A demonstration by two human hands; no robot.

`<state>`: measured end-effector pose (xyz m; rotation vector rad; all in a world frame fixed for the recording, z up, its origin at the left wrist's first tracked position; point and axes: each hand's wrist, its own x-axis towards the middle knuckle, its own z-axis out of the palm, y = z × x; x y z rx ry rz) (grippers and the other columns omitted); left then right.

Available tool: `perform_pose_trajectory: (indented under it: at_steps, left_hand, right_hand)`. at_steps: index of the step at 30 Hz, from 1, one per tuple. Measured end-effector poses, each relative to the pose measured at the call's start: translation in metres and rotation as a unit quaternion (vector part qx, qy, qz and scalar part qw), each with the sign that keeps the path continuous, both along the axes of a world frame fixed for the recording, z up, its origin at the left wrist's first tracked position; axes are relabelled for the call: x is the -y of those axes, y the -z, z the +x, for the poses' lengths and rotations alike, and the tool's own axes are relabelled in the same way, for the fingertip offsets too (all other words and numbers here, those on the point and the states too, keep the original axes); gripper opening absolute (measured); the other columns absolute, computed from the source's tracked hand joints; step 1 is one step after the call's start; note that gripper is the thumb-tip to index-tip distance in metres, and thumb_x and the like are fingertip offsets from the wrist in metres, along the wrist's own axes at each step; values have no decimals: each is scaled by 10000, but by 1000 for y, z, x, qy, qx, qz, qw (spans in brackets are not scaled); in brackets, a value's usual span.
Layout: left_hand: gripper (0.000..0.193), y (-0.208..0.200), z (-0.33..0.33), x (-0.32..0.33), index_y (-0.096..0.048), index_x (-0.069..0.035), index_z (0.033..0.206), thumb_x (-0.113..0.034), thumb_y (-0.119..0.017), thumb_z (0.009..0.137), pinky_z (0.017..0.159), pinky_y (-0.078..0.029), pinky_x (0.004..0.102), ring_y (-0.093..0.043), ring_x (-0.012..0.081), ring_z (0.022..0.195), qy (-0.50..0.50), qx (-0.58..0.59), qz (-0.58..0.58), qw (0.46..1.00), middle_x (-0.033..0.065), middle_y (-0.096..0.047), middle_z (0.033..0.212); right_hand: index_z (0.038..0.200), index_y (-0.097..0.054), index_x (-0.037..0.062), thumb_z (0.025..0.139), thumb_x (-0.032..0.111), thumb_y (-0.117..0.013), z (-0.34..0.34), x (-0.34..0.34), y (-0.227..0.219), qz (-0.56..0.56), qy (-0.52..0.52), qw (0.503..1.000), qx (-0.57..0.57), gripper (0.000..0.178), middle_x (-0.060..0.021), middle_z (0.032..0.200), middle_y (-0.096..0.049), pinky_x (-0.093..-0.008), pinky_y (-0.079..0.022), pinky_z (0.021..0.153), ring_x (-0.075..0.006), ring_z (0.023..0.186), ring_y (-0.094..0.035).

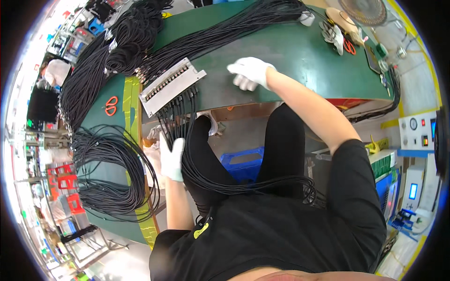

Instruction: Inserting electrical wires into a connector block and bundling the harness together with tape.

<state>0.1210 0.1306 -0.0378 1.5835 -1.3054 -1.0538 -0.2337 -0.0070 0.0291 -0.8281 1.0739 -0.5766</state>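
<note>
A pale metal fixture (169, 86) with a row of slots lies at a slant on the near edge of the green table. Black cables (180, 110) hang from its near side, then sweep across my lap to the right. My left hand (172, 161), in a white glove, is closed around part of these cables below the fixture; its fingers are partly hidden. My right hand (251, 74), also gloved, hovers over the tabletop to the right of the fixture. Its fingers are loosely bent and apart, with nothing visible in them.
Long bundles of black cable (225, 33) stretch across the back of the table (290, 61). A coiled cable bundle (115, 173) lies at left, near orange-handled scissors (111, 106). At far right are another orange-handled pair (349, 46), a phone (372, 59) and a fan (363, 10).
</note>
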Motion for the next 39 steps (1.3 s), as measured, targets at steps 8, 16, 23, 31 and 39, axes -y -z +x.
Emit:
perform_pose_trajectory:
  at_steps: [8, 16, 23, 31, 39]
  left_hand:
    - [1015, -34, -34, 12, -230, 2, 1510, -290, -764, 698, 1166, -217, 456, -509, 363, 1195, 23, 376, -147, 915, 214, -579, 1227]
    - [908, -61, -81, 1, -144, -125, 1551, -175, -673, 814, 894, -500, 405, -587, 417, 1109, 115, 144, -146, 972, 245, -463, 1412]
    - [1000, -51, -170, -11, 47, -264, 1563, 94, -575, 866, 619, -536, 293, -624, 170, 707, 183, -395, 137, 890, 225, -504, 1298]
    - [934, -65, -170, -8, -12, -223, 1571, 40, -569, 869, 649, -538, 290, -613, 134, 667, 268, -188, 107, 939, 117, -645, 1099]
    - [130, -33, -186, 0, -626, 33, 961, -89, -603, 924, 580, -520, 258, -634, 133, 629, 303, -150, 120, 933, 59, -641, 683]
  right_hand:
    - [600, -484, 146, 897, 484, -573, 87, 96, -1, -3, -168, 941, -295, 458, 38, 509, -402, -271, -210, 392, -95, 399, -308]
    - [844, -594, 88, 843, 436, -729, 25, 17, -20, -161, 74, 957, -231, 374, 5, 649, -513, -205, -261, 377, -40, 436, -389]
    - [813, -587, 100, 866, 411, -719, -91, -30, -16, -119, 202, 937, -260, 342, 21, 583, -480, -219, -231, 366, -48, 398, -344]
    - [1082, -637, -8, 887, 175, -690, 43, -40, -130, -592, 70, 761, -255, 273, -40, 926, -660, -230, -505, 705, -93, 790, -615]
    - [1034, -635, 126, 879, 275, -549, 248, 3, -18, -575, -315, 566, -499, 231, -108, 921, -716, -456, -536, 672, -291, 835, -705]
